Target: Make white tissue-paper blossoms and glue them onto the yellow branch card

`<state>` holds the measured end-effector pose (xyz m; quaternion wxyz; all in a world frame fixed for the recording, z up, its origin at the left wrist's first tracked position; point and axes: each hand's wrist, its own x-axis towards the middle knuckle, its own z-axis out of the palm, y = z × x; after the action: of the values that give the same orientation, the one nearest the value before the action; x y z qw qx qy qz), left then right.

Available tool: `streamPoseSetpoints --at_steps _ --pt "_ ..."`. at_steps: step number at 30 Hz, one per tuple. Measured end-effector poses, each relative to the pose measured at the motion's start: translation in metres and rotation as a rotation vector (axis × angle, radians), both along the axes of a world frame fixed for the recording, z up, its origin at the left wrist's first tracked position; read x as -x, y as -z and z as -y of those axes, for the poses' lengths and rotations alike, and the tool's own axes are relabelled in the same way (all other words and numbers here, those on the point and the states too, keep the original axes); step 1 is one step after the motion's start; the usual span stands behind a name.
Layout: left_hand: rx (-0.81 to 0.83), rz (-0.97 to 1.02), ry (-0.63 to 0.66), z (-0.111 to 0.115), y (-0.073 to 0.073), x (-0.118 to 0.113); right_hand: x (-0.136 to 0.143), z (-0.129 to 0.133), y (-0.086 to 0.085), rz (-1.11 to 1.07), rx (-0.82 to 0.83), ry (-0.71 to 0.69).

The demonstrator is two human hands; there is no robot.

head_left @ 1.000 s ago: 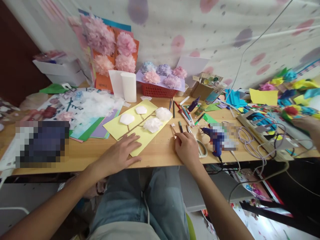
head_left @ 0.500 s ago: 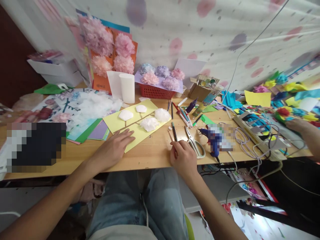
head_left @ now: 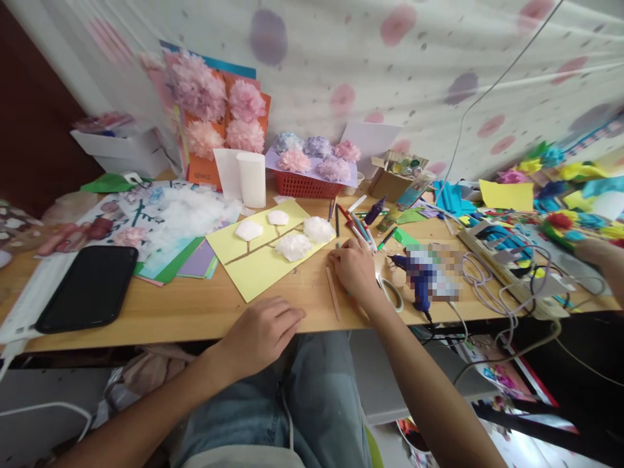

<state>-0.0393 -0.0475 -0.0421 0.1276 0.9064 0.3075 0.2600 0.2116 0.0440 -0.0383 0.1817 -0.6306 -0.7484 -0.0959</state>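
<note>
My left hand (head_left: 266, 328) hovers at the table's front edge, fingers stretched out and holding nothing. In front of it lies a yellow card (head_left: 248, 279) with a brown branch, two white paper shapes (head_left: 249, 231) and two white cotton puffs (head_left: 293, 247). My right hand (head_left: 355, 270) is closed over a dark pen with teal ends (head_left: 338, 246), mostly hidden beneath the fingers. Left of this hand a thin wooden stick (head_left: 333, 294) lies on the table. Scissors (head_left: 392, 296) are partly covered on its right, with a blue glue gun (head_left: 418, 279) beyond.
Several markers (head_left: 361, 227) lie behind my right hand. A black phone (head_left: 90, 289) sits at the left, near cotton (head_left: 195, 208). A red basket (head_left: 307, 186) with paper flowers stands at the back. Cables and a power strip (head_left: 511, 273) occupy the right, where another person's hand (head_left: 597, 253) shows.
My left hand has come off the yellow card, moving right and toward me. My right hand has moved forward onto the pen; the wooden stick now lies free on the table.
</note>
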Motion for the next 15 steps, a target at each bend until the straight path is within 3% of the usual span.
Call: streamPoseSetpoints --at_steps 3,5,8,11,15 --pt "-0.005 0.06 -0.042 0.0 0.002 0.015 0.001 0.003 -0.002 -0.154 -0.118 -0.044" --pt "-0.008 0.097 -0.071 -0.003 -0.001 0.026 0.0 0.023 -0.01 -0.291 -0.223 -0.06" --pt "-0.015 0.141 -0.139 -0.01 -0.013 0.046 -0.01 0.076 -0.024 -0.38 -0.231 0.002" --pt "-0.004 0.184 -0.286 -0.018 -0.028 0.07 -0.032 0.133 -0.031 -0.416 -0.188 0.077" --pt "0.043 0.179 -0.584 -0.036 -0.036 0.113 -0.054 0.188 -0.014 -0.495 -0.009 0.081"
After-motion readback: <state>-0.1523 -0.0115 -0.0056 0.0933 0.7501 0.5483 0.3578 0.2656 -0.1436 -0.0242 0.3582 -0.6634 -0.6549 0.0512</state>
